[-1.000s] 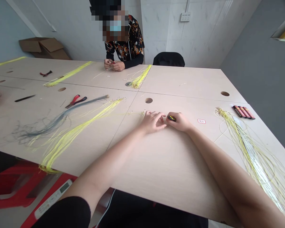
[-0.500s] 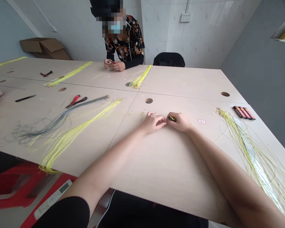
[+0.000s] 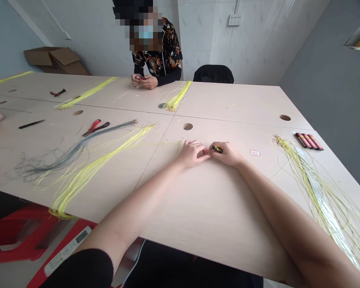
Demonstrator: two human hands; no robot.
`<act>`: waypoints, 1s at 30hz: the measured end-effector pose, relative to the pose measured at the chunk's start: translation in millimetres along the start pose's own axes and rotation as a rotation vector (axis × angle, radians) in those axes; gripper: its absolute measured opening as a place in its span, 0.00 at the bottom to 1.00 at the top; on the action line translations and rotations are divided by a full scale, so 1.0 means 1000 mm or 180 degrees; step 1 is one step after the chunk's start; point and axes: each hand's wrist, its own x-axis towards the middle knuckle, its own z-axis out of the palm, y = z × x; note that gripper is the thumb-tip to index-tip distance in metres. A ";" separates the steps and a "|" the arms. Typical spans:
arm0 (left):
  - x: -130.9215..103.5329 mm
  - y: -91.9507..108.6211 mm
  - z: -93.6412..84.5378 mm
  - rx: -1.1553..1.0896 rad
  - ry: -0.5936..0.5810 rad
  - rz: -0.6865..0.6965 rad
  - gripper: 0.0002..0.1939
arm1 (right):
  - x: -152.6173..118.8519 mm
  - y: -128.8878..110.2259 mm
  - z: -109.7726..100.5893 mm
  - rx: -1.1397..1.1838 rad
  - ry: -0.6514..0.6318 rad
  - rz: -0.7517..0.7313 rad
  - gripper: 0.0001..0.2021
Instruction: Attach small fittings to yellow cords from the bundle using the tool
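We have our right hand (image 3: 228, 154) on the near side of the round hole (image 3: 188, 126) in the pale, smooth table (image 3: 210, 200), a little to its right, with fingers wrapped around a small tool (image 3: 217, 149) whose handle shows black and yellow. Directly nearer than the hole, our left hand (image 3: 193, 153) bends its fingers towards the thumb around a rounded gap, the tips just beside the right hand; we cannot tell whether they pinch anything. Slightly left of the hole and nearer, we see tiny curled bits of gold-coloured metal (image 3: 180, 142). Further left of it lie thin, glossy yellow strands (image 3: 108, 154), wispy grey strands (image 3: 75, 150) and red-and-black pliers (image 3: 95, 125). Well right of the hole sit four tubes (image 3: 309, 141), side by side.
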 end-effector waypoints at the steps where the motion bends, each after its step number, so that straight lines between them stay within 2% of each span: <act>1: 0.000 0.000 0.000 0.0003 -0.0001 0.0017 0.10 | 0.000 0.000 0.000 0.0004 -0.0009 -0.0007 0.10; 30: 0.002 -0.005 0.003 0.0078 0.0049 0.0197 0.07 | 0.000 -0.003 -0.001 0.0087 -0.0071 0.0054 0.11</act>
